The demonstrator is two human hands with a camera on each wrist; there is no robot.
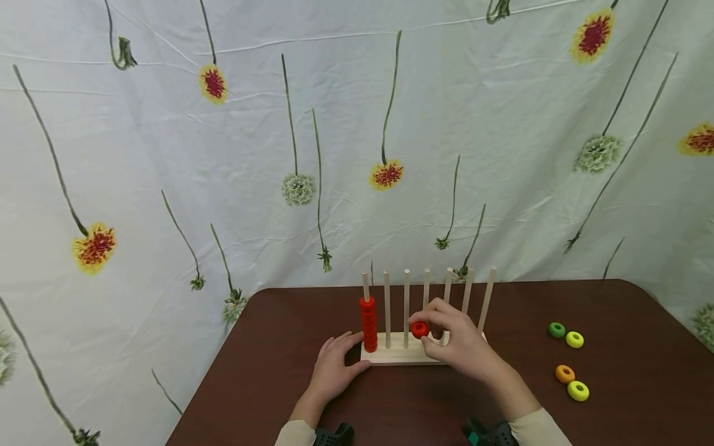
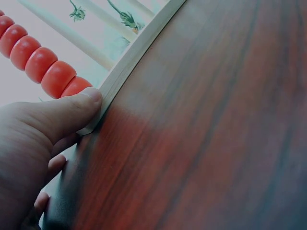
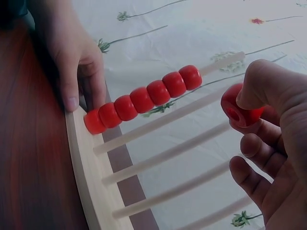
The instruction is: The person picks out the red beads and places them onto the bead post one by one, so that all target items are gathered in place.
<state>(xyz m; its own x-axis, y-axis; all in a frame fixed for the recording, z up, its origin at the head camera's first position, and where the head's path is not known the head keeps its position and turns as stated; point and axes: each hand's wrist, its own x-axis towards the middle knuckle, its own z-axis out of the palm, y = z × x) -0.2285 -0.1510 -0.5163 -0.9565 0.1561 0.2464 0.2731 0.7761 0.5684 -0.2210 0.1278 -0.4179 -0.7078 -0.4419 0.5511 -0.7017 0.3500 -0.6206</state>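
Observation:
A wooden bead rack (image 1: 401, 356) with several upright pegs stands on the table. On its leftmost peg sits a stack of red beads (image 1: 369, 325), with bare peg showing above them. My left hand (image 1: 336, 365) holds the left end of the base, its thumb (image 2: 79, 108) at the front edge beside the lowest bead. In my right hand (image 1: 463, 344), a single red bead (image 3: 242, 108) is pinched between thumb and fingers, its hole partly visible. That bead is off the pegs, in front of the middle ones in the head view.
Right of the rack, a green bead (image 1: 556, 329) lies beside a yellow bead (image 1: 574, 339). Nearer, an orange bead (image 1: 564, 373) lies by another yellow bead (image 1: 578, 391). Behind the brown table (image 1: 268, 371) hangs a flower-printed cloth (image 1: 346, 124).

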